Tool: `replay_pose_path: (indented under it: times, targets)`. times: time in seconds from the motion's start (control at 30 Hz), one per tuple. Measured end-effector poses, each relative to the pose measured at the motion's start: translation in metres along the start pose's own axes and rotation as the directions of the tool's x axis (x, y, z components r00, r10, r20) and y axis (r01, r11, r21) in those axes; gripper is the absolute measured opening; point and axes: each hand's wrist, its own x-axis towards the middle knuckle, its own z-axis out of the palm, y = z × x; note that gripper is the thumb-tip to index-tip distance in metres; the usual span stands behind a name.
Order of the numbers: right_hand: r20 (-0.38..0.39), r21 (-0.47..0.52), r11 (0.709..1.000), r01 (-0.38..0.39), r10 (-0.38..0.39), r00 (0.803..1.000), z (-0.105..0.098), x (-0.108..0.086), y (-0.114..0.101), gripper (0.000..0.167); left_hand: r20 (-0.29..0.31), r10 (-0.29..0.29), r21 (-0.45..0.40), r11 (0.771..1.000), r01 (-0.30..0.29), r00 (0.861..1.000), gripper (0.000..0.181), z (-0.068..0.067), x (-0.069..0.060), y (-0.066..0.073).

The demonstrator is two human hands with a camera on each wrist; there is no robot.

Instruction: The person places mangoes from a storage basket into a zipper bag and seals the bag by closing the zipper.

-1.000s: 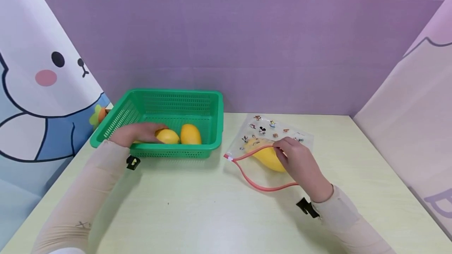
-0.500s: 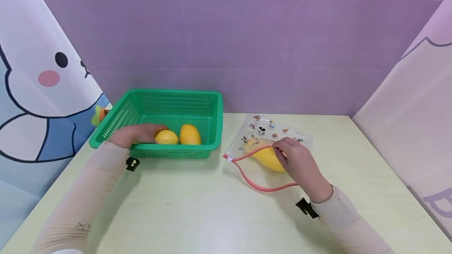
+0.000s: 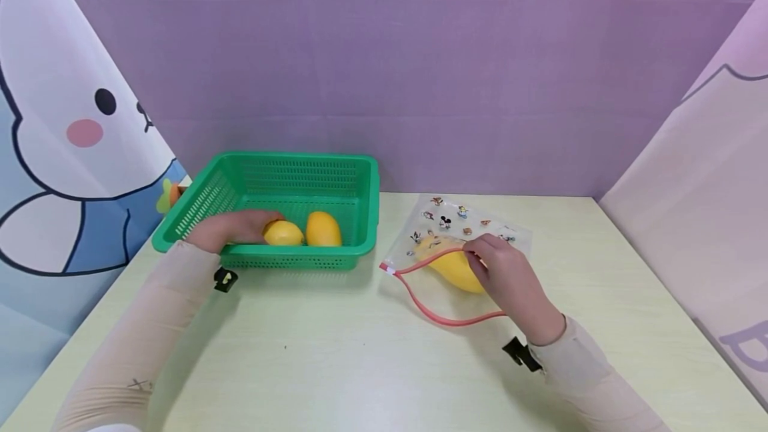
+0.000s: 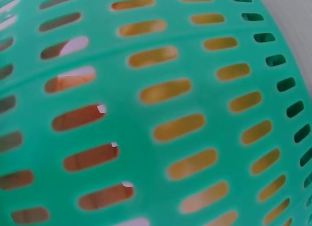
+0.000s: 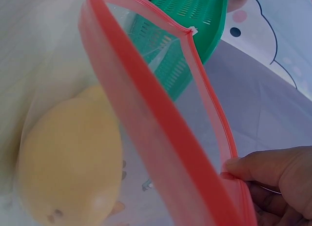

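Inside the green basket (image 3: 294, 257), my left hand (image 3: 240, 225) curls its fingers round the left side of a yellow fruit (image 3: 284, 233); its thumb is hidden. Another yellow-orange fruit (image 3: 323, 229) lies just right of it. Through the slots of the basket wall (image 4: 141, 118), the left wrist view shows yellow and parts of the hand. My right hand (image 3: 510, 279) pinches the red rim (image 5: 161, 123) of a clear printed zip bag (image 3: 445, 209), its mouth spread apart. A large yellow fruit (image 5: 73, 157) rests in the bag, partly behind the right hand in the head view.
The pale table (image 3: 336, 365) extends in front of the basket and bag. A purple backdrop (image 3: 384, 72) hangs behind, with printed curtains (image 3: 54, 232) at the sides. A small orange and green item (image 3: 169, 196) is beside the basket's left edge.
The printed curtain at the left has shifted slightly to the right. Both hands, the fruits and the bag have kept practically the same places.
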Motion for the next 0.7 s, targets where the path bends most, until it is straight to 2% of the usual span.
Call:
replay_pose_path:
  times: [0.3,0.7]
  targets:
    - [-0.012,-0.001,1.000,0.008,-0.008,1.000,0.0009,0.0008,0.0003,0.015,-0.032,0.017,0.043,0.999,-0.016,0.999,0.057,0.0000,0.0034,-0.0040]
    - [-0.006,0.007,1.000,0.014,-0.014,1.000,0.0008,0.0009,-0.0006,0.016,-0.074,0.037,0.041,0.999,-0.034,0.997,0.061,0.0004,-0.0024,-0.0064]
